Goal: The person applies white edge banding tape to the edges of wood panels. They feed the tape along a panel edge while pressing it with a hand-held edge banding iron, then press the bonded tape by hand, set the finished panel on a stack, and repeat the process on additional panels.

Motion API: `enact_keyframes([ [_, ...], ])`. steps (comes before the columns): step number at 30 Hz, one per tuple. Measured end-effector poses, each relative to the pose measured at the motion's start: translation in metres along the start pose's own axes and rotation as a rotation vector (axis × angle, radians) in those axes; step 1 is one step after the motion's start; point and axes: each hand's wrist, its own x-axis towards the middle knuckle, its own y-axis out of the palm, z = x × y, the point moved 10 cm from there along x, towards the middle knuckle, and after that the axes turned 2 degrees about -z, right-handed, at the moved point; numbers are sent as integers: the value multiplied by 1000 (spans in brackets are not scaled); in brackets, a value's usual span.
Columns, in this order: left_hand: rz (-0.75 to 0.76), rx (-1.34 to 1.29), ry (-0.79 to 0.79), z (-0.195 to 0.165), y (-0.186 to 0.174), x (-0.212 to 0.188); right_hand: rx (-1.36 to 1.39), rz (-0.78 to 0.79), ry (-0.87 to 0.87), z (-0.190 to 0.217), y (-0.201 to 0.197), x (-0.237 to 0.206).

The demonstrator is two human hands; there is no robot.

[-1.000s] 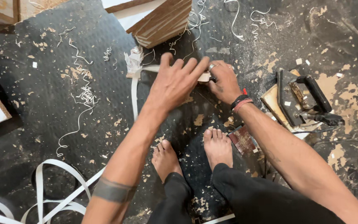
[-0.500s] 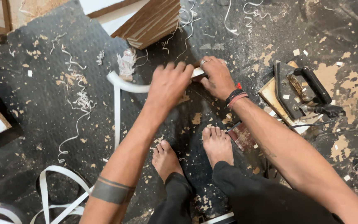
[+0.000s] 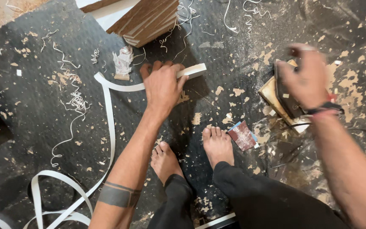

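- White edging strip [image 3: 106, 110]: long, thin, flat band, pale cream-white; one end lying flat on the dark mat under the left hand [image 3: 162, 87], its squared tip sticking out just past the fingers toward the right.
- From the hand, running left, bending sharply and trailing down the mat toward the lower left, there curling into loose loops.
- Pressed down by palm and spread fingers, flat against the floor.
- Dark block-shaped tool [image 3: 285, 95]: blackish body resting on a pale wooden piece at the right, just beside the right hand [image 3: 308, 78]; hand blurred, so touching or merely above not clear.
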Motion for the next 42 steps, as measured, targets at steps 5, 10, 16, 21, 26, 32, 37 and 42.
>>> enact_keyframes([
  [5, -98, -8, 26, -7, -8, -17, -301, 186, 290, -93, -14, -40],
  [10, -91, -171, -8, 3, -4, -32, -170, 235, 396, -111, 6, -42],
  [16, -157, -314, 17, 16, -7, -40, -10, 343, 313, -49, 30, -30],
  [21, -74, -310, -13, 29, 4, -36, 301, 324, 198, 32, 46, -9],
  [26, -71, -336, -21, 39, 2, -32, 668, 475, 380, 86, 91, 4],
  [32, -84, -359, -48, 55, 0, -42, 722, 451, 436, 109, 122, 4],
  [37, -92, -363, -52, 59, -1, -48, 715, 424, 379, 113, 122, 2],
  [42, -83, -345, -56, 56, 0, -50, 726, 432, 395, 112, 123, -5],
])
